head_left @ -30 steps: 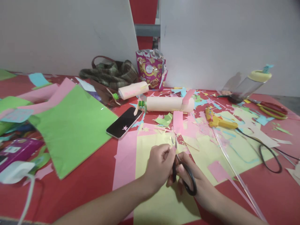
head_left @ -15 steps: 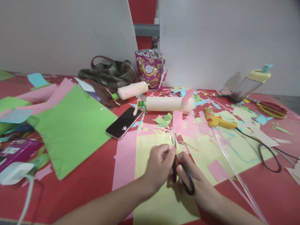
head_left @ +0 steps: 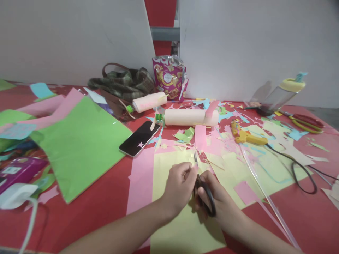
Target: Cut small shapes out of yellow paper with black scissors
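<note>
My right hand (head_left: 215, 192) grips a pair of scissors (head_left: 209, 199) by the black handles, blades pointing away from me. Just left of it, my left hand (head_left: 178, 188) is closed in a pinch beside the blades. A tiny pink scrap of paper (head_left: 196, 169) seems to be between its fingertips, mostly hidden. Both hands are above a pale yellow sheet (head_left: 172, 225). A pink paper strip (head_left: 140, 181) lies to the left. Beyond are a phone (head_left: 139, 138) with a small pink star (head_left: 140, 144) on it and a paper-wrapped bottle (head_left: 185, 117) with a green cap.
A green sheet (head_left: 84, 144) covers the left side. On the right lie a yellow glue gun (head_left: 245, 137) with a black cord, red-and-yellow-handled scissors (head_left: 307, 123) and a tilted clear bottle (head_left: 282, 97). A snack bag (head_left: 169, 77) and plaid bag (head_left: 127, 83) stand behind.
The scissors have turned slightly, with their handles drawn closer together and their blades closed up. My right hand has shifted a little; my left hand stays almost where it was.
</note>
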The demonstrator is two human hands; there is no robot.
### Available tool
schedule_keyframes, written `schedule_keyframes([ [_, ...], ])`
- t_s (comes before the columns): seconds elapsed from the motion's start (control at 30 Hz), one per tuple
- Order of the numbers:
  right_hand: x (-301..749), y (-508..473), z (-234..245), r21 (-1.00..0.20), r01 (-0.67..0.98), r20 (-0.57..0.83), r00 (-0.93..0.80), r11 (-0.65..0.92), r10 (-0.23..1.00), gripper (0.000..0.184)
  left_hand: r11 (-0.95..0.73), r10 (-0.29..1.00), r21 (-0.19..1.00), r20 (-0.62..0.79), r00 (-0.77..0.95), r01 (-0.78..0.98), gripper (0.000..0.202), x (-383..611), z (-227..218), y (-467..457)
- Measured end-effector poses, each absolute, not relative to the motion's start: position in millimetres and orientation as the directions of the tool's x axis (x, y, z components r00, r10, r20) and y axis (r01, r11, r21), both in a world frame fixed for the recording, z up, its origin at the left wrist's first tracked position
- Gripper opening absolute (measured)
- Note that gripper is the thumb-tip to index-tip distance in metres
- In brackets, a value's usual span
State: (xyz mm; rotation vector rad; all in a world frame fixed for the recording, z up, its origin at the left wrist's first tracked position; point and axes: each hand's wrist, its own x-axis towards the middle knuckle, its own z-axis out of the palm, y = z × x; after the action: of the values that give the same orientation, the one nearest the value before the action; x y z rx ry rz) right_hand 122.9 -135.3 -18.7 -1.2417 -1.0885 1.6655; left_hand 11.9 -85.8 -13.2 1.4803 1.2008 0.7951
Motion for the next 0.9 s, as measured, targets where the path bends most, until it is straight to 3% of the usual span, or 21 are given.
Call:
schedule_keyframes([
  [0.17, 126, -130, -16, -0.935, -0.186, -0.284, -0.114, -0.302, 0.952, 0.028, 0.004, 0.948, 0.963, -0.089, 0.306, 0.27, 0.031, 12, -11, -85],
  [0.33, 136, -122, -12, -0.946, -0.274, -0.198, 0.062, -0.174, 0.978, 0.021, 0.091, 0.909, 0.976, -0.163, 0.384, 0.198, 0.031, 12, -15, -86],
  [0.47, 142, -115, -7, -0.947, -0.293, -0.185, 0.16, -0.132, 0.97, 0.029, 0.1, 0.87, 0.98, -0.169, 0.464, 0.169, 0.031, 12, -14, -87],
  [0.73, 137, -114, 2, -0.934, -0.299, -0.219, 0.045, -0.196, 0.975, 0.034, 0.029, 0.757, 0.981, -0.148, 0.637, 0.194, 0.023, 9, -14, -88],
  [0.9, 139, -113, 0, -0.949, -0.253, -0.205, 0.042, -0.188, 0.978, 0.031, 0.004, 0.75, 0.972, -0.158, 0.642, 0.235, 0.026, 8, -12, -84],
])
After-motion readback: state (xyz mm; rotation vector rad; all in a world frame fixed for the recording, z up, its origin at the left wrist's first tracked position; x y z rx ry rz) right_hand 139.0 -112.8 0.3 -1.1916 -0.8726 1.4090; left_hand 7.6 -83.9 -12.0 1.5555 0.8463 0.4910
